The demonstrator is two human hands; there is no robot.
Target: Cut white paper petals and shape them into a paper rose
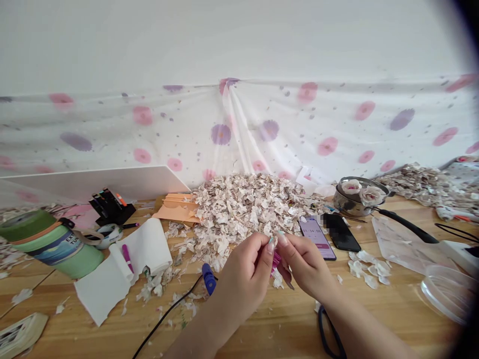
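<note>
My left hand (249, 262) and my right hand (307, 262) meet over the table in front of the big heap. Fingers and thumbs are pinched together, fingertips nearly touching. A small magenta piece with crinkled folds (276, 260) shows between and below them; its kind is hard to make out, and the fingers cover most of it. Some whitish scraps lie close behind the fingertips. Below my right forearm, the dark loop handle (329, 331) of what looks like scissors rests on the wood. A blue clip-like object with a black cord (208, 279) lies left of my left hand.
Behind my hands rises a heap of pale petal-like scraps (243, 209). Two phones (342, 232) lie to the right, near a small pan (346, 203) holding paper-like flowers and a clear round dish (449, 294). Leftward are a green tumbler (71, 254), white paper (108, 284) and a pen stand (112, 209).
</note>
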